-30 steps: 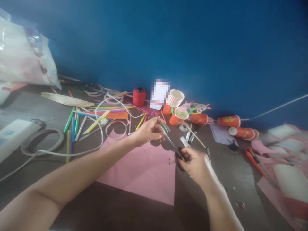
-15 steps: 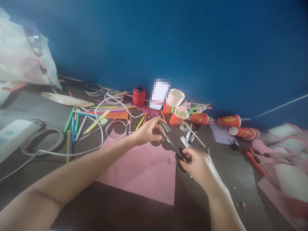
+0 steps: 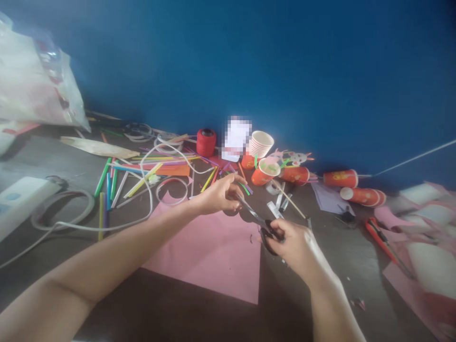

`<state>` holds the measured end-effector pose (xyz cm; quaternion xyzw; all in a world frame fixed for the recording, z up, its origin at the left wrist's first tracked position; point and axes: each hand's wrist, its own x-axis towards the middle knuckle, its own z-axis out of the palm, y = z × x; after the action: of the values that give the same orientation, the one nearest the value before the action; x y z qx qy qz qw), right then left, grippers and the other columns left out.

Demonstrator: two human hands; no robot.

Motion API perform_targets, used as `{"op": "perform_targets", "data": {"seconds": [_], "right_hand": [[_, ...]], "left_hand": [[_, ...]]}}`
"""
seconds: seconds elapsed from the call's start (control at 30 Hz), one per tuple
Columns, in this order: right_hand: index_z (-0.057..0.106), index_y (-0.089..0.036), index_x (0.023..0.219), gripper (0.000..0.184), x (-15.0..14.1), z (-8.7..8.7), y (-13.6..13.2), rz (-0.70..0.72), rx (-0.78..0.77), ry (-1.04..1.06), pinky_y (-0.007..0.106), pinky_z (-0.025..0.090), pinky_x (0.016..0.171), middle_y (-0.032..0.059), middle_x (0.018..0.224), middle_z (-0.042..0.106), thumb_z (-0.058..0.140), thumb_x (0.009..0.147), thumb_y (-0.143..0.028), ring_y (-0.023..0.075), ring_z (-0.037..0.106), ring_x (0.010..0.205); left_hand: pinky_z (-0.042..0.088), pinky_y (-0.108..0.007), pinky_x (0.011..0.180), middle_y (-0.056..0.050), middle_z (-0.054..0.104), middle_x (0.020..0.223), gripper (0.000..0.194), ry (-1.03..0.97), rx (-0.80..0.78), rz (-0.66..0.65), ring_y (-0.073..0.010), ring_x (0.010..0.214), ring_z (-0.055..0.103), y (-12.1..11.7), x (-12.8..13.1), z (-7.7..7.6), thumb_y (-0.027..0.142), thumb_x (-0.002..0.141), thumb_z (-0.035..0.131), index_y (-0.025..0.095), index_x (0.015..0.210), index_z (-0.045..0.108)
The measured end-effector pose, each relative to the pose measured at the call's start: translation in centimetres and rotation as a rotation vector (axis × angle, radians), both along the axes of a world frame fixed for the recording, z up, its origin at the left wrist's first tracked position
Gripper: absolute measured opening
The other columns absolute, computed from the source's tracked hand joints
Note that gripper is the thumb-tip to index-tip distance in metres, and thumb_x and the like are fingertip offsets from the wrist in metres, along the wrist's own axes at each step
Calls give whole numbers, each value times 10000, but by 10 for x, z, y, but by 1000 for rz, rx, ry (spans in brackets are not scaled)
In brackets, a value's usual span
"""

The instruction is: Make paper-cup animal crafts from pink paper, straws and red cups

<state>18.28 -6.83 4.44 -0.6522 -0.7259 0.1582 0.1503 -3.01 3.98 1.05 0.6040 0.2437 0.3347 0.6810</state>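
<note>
As scissors (image 3: 262,221) tip flatter over far right corner of pink sheet (image 3: 217,256), perhaps mid-cut, right hand (image 3: 294,242) clasps them, left hand (image 3: 217,194) grip unclear.

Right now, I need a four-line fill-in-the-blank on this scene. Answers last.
1. The right hand grips slim metal scissors by handles coloured ____.
2. In the picture, the red wound-thread spool stands to the ____ of the stacked white paper cups.
3. In the picture, the orange-red box cutter lies to the ____ of the large flat pink paper sheet.
4. The plain wall behind the dark tabletop is ____.

Missing words: black; left; right; blue.
</note>
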Motion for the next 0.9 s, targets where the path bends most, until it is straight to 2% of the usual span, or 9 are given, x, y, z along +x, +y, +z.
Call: {"op": "perform_targets", "data": {"seconds": [0.23,0.4,0.63,0.9], "right_hand": [[595,-215,661,165,1,0,1,-15,-3,20,215,351,503,-43,526,557,647,732,-355,109,475,493],[622,-215,708,156,6,-12,7,-131,-19,100,224,364,496,-29,555,623,615,747,-365,113,507,462],[604,-232,651,160,7,-35,17,-158,-100,-108,253,344,534,0,601,640,619,713,-380,184,606,593],[566,-233,718,140,-7,-36,15,-151,-126,-188,257,301,520,14,648,638,594,729,-370,214,626,633]], "left_hand": [[486,-265,535,-5,625,760,472,31,-61,-6,-150,604,625,-1,0,0,124,660,650,192,1062,413],[470,-248,556,-5,623,724,454,-20,-170,106,-139,641,617,2,1,-4,192,677,704,183,1052,448],[446,-200,542,-8,626,780,396,-125,-383,217,-123,689,625,8,-2,-4,242,650,753,173,986,555],[457,-156,505,-15,629,770,252,-151,-499,244,-97,677,626,6,0,-8,190,668,739,145,895,642]]}}
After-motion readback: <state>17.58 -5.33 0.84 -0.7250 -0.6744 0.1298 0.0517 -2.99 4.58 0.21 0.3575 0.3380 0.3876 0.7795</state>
